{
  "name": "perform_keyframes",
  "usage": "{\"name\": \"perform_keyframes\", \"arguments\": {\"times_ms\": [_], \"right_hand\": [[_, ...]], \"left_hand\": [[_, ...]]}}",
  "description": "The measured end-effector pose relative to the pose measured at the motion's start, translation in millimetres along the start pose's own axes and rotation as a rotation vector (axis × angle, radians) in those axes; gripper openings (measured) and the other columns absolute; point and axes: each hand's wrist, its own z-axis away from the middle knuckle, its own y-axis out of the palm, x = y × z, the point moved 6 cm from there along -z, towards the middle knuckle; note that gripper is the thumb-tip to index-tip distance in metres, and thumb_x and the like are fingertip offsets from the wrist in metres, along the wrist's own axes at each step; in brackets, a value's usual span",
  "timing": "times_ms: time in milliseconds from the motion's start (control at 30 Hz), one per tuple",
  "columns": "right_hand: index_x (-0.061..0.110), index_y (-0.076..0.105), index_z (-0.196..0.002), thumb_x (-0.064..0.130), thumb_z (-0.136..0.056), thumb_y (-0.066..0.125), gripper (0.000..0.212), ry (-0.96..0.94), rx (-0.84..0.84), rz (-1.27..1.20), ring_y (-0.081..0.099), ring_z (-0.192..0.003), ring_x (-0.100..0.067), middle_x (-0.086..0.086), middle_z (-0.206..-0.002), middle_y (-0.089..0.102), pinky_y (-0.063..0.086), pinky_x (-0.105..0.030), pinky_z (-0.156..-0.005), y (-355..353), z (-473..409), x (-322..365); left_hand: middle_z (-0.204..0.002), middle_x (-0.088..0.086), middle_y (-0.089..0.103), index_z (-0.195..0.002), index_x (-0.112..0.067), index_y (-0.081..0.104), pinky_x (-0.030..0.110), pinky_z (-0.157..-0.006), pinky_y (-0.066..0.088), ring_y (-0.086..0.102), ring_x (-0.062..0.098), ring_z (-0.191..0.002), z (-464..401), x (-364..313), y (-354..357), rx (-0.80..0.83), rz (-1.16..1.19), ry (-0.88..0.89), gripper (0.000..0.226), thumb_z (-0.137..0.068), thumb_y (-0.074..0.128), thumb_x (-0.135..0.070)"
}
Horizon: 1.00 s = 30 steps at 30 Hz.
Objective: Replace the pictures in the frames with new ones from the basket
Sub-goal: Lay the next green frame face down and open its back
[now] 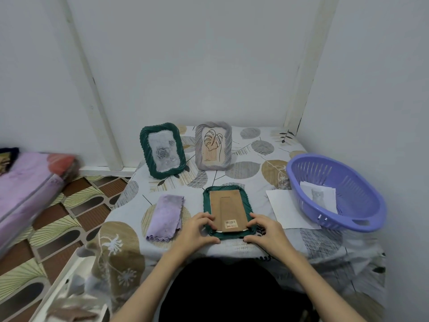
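A dark green frame point(207, 198) lies face down near the table's front edge, its brown cardboard back point(228, 209) facing up. My left hand point(199, 231) grips the frame's lower left corner, fingers curled over the backing's edge. My right hand point(263, 231) grips the lower right corner the same way. Two frames stand upright at the back: a green frame point(162, 151) with a grey rose picture and a grey frame point(213, 146) with a leaf drawing. A purple basket point(357, 205) at the right holds a cat picture point(319, 196).
A folded lilac cloth point(166, 218) lies left of the face-down frame. A white sheet point(287, 210) lies partly under the basket. The leaf-patterned tablecloth point(243, 173) covers the table, which stands in a corner between white walls. A pink mattress point(27, 182) sits at far left.
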Motion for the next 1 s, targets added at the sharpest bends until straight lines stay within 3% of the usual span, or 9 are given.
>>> {"name": "perform_keyframes", "arguments": {"times_ms": [167,367,467,533,667,800,867,933,1000], "right_hand": [[0.025,0.065,-0.082,0.017,-0.06,0.084,0.03,-0.008,-0.006,-0.014,0.051,-0.116,-0.01,-0.006,-0.131,0.056,0.034,-0.017,-0.095,-1.0,-1.2,-0.7],[0.03,0.065,-0.077,0.017,-0.059,0.084,0.029,-0.015,-0.001,-0.028,0.05,-0.11,-0.004,-0.005,-0.128,0.058,0.033,-0.014,-0.091,-1.6,0.0,-0.3],[0.048,0.061,-0.068,0.018,-0.059,0.085,0.039,-0.034,0.001,-0.037,0.049,-0.111,-0.004,-0.004,-0.128,0.058,0.033,-0.016,-0.093,-1.9,0.8,0.9],[0.052,0.061,-0.062,0.019,-0.059,0.085,0.041,-0.046,0.0,-0.033,0.05,-0.112,-0.004,-0.004,-0.128,0.058,0.032,-0.017,-0.093,-1.6,1.1,0.4],[0.04,0.059,-0.066,0.016,-0.062,0.083,0.034,-0.045,0.008,-0.01,0.049,-0.112,-0.004,-0.006,-0.127,0.058,0.032,-0.015,-0.093,-0.6,1.6,1.0],[0.039,0.057,-0.063,0.015,-0.062,0.082,0.034,-0.064,0.003,0.007,0.051,-0.115,-0.007,-0.006,-0.124,0.06,0.032,-0.011,-0.09,0.6,0.0,-0.7],[0.038,0.058,-0.066,0.019,-0.064,0.082,0.031,-0.07,0.02,0.033,0.052,-0.117,-0.011,-0.004,-0.124,0.058,0.032,-0.013,-0.091,1.2,-0.5,-1.8],[0.033,0.062,-0.075,0.025,-0.066,0.081,0.023,-0.067,0.025,0.034,0.049,-0.115,-0.007,-0.001,-0.123,0.056,0.033,-0.017,-0.093,0.7,-0.1,-1.6],[0.03,0.065,-0.091,0.033,-0.07,0.078,0.024,-0.055,-0.021,0.0,0.047,-0.114,-0.006,0.001,-0.123,0.054,0.035,-0.02,-0.095,-0.8,-0.9,-1.8]], "left_hand": [[-0.11,-0.005,0.055,-0.07,-0.037,0.057,0.018,-0.095,0.034,0.052,0.011,-0.112,-0.3,-0.5,1.1,0.007,0.03,-0.019,0.033,-0.061,0.084,-0.019],[-0.111,-0.004,0.053,-0.073,-0.027,0.063,0.018,-0.096,0.033,0.051,0.011,-0.114,-0.8,-0.1,2.8,0.016,0.018,-0.02,0.025,-0.062,0.083,-0.018],[-0.111,-0.005,0.053,-0.066,-0.037,0.059,0.021,-0.098,0.033,0.051,0.011,-0.114,-1.0,1.0,3.6,0.021,0.016,-0.007,0.03,-0.062,0.082,-0.019],[-0.111,-0.005,0.053,-0.065,-0.035,0.06,0.02,-0.097,0.033,0.051,0.01,-0.113,-0.3,0.9,4.5,0.027,0.008,-0.007,0.028,-0.062,0.082,-0.019],[-0.111,-0.003,0.053,-0.074,-0.016,0.07,0.017,-0.094,0.031,0.05,0.009,-0.112,-0.8,0.9,4.4,0.023,-0.011,-0.004,0.017,-0.063,0.082,-0.018],[-0.113,-0.004,0.053,-0.063,-0.039,0.058,0.017,-0.095,0.031,0.05,0.009,-0.113,-1.3,0.7,4.9,0.025,-0.006,0.005,0.031,-0.063,0.082,-0.02],[-0.112,-0.005,0.054,-0.06,-0.044,0.058,0.01,-0.092,0.032,0.051,0.008,-0.112,-2.1,3.0,4.4,0.049,0.007,0.003,0.034,-0.061,0.083,-0.022],[-0.11,-0.008,0.056,-0.065,-0.047,0.061,0.002,-0.088,0.031,0.053,0.004,-0.108,-3.4,2.6,0.1,0.05,0.031,0.003,0.027,-0.057,0.083,-0.036],[-0.11,-0.011,0.058,-0.082,-0.04,0.062,0.008,-0.091,0.035,0.053,0.002,-0.107,-5.4,-0.9,-7.2,-0.012,0.097,-0.007,0.027,-0.061,0.078,-0.045]]}}
